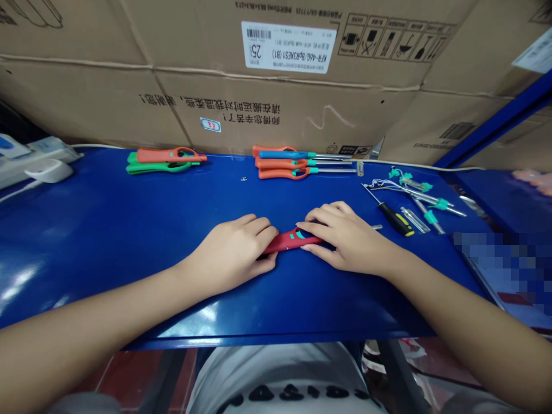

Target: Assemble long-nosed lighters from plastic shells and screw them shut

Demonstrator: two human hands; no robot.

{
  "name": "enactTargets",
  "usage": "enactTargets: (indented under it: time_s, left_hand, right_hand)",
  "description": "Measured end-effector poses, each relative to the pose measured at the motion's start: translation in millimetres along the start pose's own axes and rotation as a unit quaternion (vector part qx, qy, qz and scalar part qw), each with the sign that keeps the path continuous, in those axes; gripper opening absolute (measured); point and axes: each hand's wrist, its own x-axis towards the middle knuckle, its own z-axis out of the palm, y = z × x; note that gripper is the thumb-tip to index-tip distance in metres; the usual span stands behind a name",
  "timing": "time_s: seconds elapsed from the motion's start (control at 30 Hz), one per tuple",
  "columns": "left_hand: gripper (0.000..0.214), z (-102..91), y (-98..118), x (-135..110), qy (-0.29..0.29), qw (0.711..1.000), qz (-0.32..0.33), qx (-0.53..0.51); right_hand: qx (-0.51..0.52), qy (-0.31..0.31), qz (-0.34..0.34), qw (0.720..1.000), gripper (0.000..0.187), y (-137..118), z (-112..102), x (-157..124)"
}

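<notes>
A red plastic utility-lighter handle [293,240] with teal inserts lies flat on the blue worktable [107,230], its nozzle end hidden. My left hand [228,253] grips one end of it, and my right hand [345,238] holds the other end, with fingers curled over the top. Beyond my right hand lie a black-and-yellow screwdriver [397,218] and several metal lighter nozzles with teal fittings and thin wires [416,195]. Further back are finished-looking orange lighters [284,165] and a pile of orange and green lighter handles [164,161].
Large cardboard cartons [276,75] stand along the table's back edge. A white power strip [30,161] and a white cable [431,165] lie at the back. A blue metal rail [495,118] runs at the right, and a blurred patch [502,270] covers the right side.
</notes>
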Motion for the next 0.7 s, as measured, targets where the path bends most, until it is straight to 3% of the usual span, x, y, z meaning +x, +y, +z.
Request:
enactTargets:
  time_s: [0.3,0.5,0.7]
  left_hand:
    - [0.021,8.2,-7.3,0.1,0.033,0.999,0.032,-0.021]
    - [0.028,8.6,-3.7,-0.3,0.056,0.991,0.052,-0.107]
    - [0.027,10.2,-2.9,-0.9,0.071,0.982,0.061,-0.165]
  right_hand:
    - [0.014,0.005,-0.009,1.000,0.035,2.1,-0.6,-1.0]
    - [0.004,0.045,-0.071,0.996,0.025,4.0,-2.2,-0.4]
    - [0.040,0.064,-0.069,0.995,0.022,2.6,-3.2,-2.1]
